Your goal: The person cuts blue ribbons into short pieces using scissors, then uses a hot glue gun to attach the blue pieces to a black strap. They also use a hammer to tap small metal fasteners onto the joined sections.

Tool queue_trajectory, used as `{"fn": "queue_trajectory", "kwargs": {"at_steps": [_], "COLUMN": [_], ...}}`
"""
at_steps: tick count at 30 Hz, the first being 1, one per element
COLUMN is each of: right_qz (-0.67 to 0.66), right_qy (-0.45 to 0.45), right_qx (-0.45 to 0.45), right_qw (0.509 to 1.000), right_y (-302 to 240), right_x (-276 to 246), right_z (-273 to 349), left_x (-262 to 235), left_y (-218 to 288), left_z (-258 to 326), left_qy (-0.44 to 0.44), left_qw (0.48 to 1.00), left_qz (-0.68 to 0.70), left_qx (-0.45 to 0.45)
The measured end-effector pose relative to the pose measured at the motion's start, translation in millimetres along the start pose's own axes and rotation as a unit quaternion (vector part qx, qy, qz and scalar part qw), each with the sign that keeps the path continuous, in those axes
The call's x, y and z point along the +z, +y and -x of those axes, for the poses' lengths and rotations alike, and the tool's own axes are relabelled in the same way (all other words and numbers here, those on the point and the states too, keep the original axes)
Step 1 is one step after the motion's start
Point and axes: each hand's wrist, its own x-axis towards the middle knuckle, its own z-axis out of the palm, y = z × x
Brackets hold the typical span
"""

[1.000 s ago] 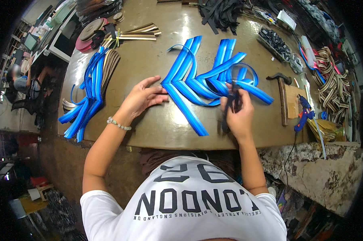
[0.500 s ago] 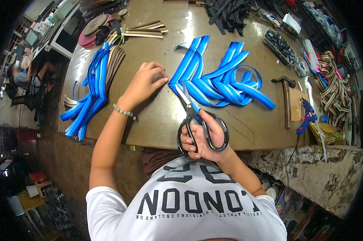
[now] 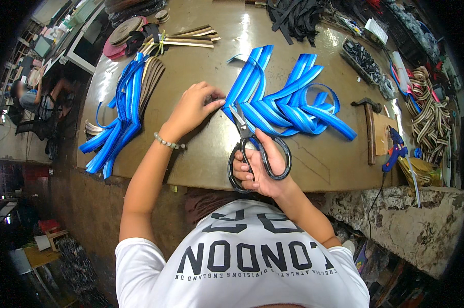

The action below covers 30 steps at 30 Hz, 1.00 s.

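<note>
A loose pile of blue striped webbing straps [image 3: 293, 105] lies in front of me, folded over one another with their cut ends fanning away and to the right. At the pile's pointed left corner, my left hand [image 3: 195, 107] has thumb and fingertips pinched on a strap's edge; the curled fingers partly hide the contact. A beaded bracelet circles that wrist. My right hand [image 3: 268, 173], palm up, grips black-handled scissors [image 3: 246, 132] with fingers through the loops. The blades point away from me and lie slightly apart over the straps near that corner.
Another bundle of blue and brown straps [image 3: 126, 110] lies left. Webbing rolls [image 3: 126, 32] and black straps [image 3: 293, 18] sit farther back. To the right are a hammer [image 3: 369, 128], a glue gun [image 3: 395, 149] and a tray of black parts [image 3: 362, 61]. A person [image 3: 34, 95] sits far left.
My right hand has moved the scissors a little away from me, farther over the straps' corner. My left hand keeps its place at the straps. The whole view has shifted slightly.
</note>
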Motion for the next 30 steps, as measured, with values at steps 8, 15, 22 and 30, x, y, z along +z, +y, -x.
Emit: {"fn": "queue_trajectory", "kwargs": {"at_steps": [8, 15, 22, 30], "right_qz": [0.041, 0.046, 0.049, 0.062], "right_qy": [0.061, 0.061, 0.049, -0.015], "right_qx": [-0.031, -0.053, -0.055, -0.025], "right_qw": [0.997, 0.996, 0.996, 0.998], "right_y": [6.3, 8.8, 7.7, 11.0], "right_x": [-1.2, 2.2, -7.0, -12.5], "right_z": [-6.4, -5.1, -4.7, 1.6], "left_x": [-0.8, -5.0, -14.3, -12.8], "left_y": [11.4, 9.2, 2.1, -9.8], "left_z": [2.9, 5.9, 4.9, 0.2], "left_qy": [0.034, 0.031, 0.034, -0.067], "left_qw": [0.998, 0.999, 0.998, 0.997], "left_qz": [-0.028, -0.005, 0.004, -0.019], "left_qx": [0.052, 0.012, 0.061, 0.023]}}
